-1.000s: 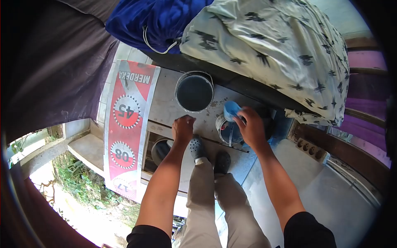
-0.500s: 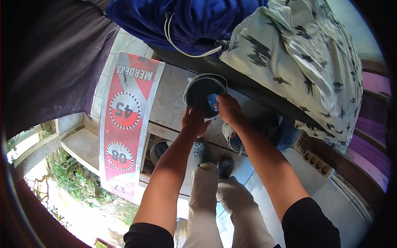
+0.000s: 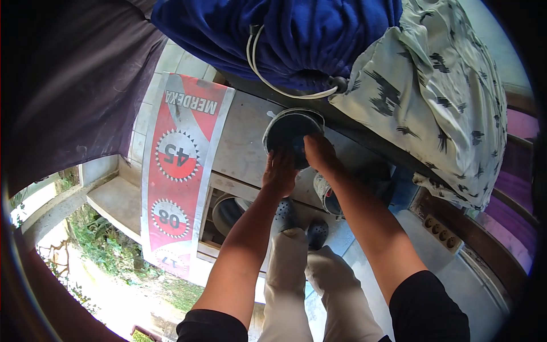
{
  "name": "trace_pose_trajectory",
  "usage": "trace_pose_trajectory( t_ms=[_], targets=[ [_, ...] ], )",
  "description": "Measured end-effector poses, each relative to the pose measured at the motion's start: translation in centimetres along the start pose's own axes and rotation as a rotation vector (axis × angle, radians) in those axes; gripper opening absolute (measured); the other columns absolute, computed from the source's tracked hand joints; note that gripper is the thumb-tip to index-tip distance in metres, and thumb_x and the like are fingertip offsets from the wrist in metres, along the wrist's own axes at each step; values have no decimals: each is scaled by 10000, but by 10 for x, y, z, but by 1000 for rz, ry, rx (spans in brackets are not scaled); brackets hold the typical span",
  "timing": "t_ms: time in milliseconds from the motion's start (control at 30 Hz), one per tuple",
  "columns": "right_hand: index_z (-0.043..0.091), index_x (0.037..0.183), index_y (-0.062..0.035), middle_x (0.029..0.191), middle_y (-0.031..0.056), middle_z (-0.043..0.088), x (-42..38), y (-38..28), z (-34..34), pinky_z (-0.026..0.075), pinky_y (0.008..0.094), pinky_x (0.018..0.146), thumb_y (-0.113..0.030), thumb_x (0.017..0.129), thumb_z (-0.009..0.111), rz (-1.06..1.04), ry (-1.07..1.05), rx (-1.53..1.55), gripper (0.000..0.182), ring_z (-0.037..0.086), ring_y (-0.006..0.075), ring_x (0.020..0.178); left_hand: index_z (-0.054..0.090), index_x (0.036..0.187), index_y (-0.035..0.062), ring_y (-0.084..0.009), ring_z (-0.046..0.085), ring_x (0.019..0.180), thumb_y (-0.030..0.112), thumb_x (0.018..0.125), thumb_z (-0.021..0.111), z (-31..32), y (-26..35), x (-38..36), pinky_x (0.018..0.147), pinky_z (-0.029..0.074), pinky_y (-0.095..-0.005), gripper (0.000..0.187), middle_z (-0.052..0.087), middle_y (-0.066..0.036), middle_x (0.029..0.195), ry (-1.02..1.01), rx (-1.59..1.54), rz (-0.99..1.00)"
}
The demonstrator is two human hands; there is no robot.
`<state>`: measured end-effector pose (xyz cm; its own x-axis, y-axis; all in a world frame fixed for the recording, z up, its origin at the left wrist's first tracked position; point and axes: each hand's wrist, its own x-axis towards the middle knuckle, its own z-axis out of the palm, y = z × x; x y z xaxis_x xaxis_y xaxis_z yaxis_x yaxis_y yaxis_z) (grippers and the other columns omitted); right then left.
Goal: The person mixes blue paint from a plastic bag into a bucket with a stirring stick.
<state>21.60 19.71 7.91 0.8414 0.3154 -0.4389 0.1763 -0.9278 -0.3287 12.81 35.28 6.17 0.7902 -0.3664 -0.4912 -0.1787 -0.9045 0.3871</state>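
Observation:
A dark-inside bucket [image 3: 285, 130] with a pale rim stands on the floor in front of my feet. My right hand [image 3: 319, 153] is closed and reaches over its right side. The small blue thing it grips shows only as a dim blue patch inside the bucket; its kind I cannot tell. At the near rim my left hand [image 3: 279, 171] lies with its fingers stretched out and pointing into the bucket. A second, paler bucket [image 3: 322, 191] sits under my right forearm, partly hidden by it.
A red and white banner [image 3: 176, 165] lies to the left. Beyond the bucket rise a blue drawstring cloth [image 3: 279, 43] and a white patterned cloth [image 3: 421, 97]. A dark round basin [image 3: 225, 214] stands left of my shoes [image 3: 317, 233]. A socket strip [image 3: 440, 229] is at right.
My right hand has lowered the blue thing deeper into the bucket, so less of it shows. My left hand stays at the near rim. The whole view has shifted slightly.

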Motion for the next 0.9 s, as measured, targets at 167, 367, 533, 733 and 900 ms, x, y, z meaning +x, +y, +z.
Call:
trace_pose_trajectory(
  t_ms=[167, 367, 533, 733, 900],
  targets=[
    [724, 873, -18, 944, 205, 729, 4, 4, 5, 607, 444, 785, -15, 837, 657, -14, 10, -23, 76, 724, 361, 948, 386, 1522, 9, -347, 171, 1543, 361, 1037, 507, 0, 1, 0, 1266, 42, -550, 611, 357, -145, 1597, -30, -2, -13],
    [633, 986, -9, 1017, 226, 664, -1, 7, 23, 542, 496, 860, -59, 881, 642, 50, -48, 36, 117, 658, 414, 980, 392, 1516, 16, -327, 219, 1524, 373, 1029, 519, 0, 2, 1, 1271, 43, -519, 617, 390, -145, 1566, -33, 34, -27],
    [640, 1001, -13, 1077, 203, 649, -16, 7, 28, 575, 459, 837, -74, 930, 622, 7, 152, 47, 95, 674, 373, 995, 418, 1493, 11, -333, 231, 1513, 357, 1024, 533, -1, 4, -2, 1264, 58, -542, 594, 395, -154, 1550, 27, 22, -16],
    [588, 1039, 13, 1091, 225, 635, -55, -4, 8, 543, 490, 836, -124, 942, 662, -3, 276, 243, 183, 649, 439, 972, 432, 1490, 28, -349, 295, 1488, 295, 1001, 572, -14, 10, -6, 1257, 92, -536, 575, 419, -175, 1541, 32, -35, -52],
    [582, 1064, 12, 1228, 242, 622, -81, -5, 4, 557, 469, 892, -165, 962, 654, -38, 411, 252, 217, 652, 415, 1059, 685, 1224, 47, -365, 627, 1173, 105, 898, 670, -36, 18, -22, 1048, 461, -460, 332, 680, -194, 1249, 393, -443, -163]
  ],
)
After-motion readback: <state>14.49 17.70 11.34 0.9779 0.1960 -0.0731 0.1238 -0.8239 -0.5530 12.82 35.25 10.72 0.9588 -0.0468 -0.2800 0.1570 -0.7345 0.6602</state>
